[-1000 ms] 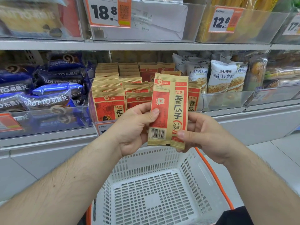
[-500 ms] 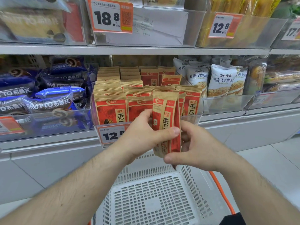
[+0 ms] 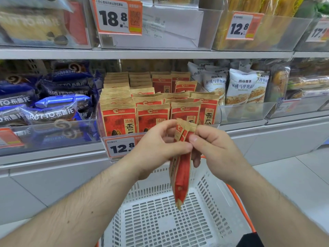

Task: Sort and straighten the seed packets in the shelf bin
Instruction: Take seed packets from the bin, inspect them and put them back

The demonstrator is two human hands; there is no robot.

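The shelf (image 3: 142, 54) carries a clear bin (image 3: 219, 114) packed with upright red-and-tan seed packets (image 3: 153, 116) in rows. A white basket (image 3: 160, 220) sits below, directly under the hands. One packet (image 3: 180, 175) hangs edge-on in front of the bin, above the basket, pinched near its top by both hands. The left hand (image 3: 156, 145) curls thumb and fingers onto its left face; the right hand (image 3: 211, 147) grips the opposite side, thumb forward. With such a high, narrow pinch, the packet could likely slip into the basket, or crease if squeezed while turning.
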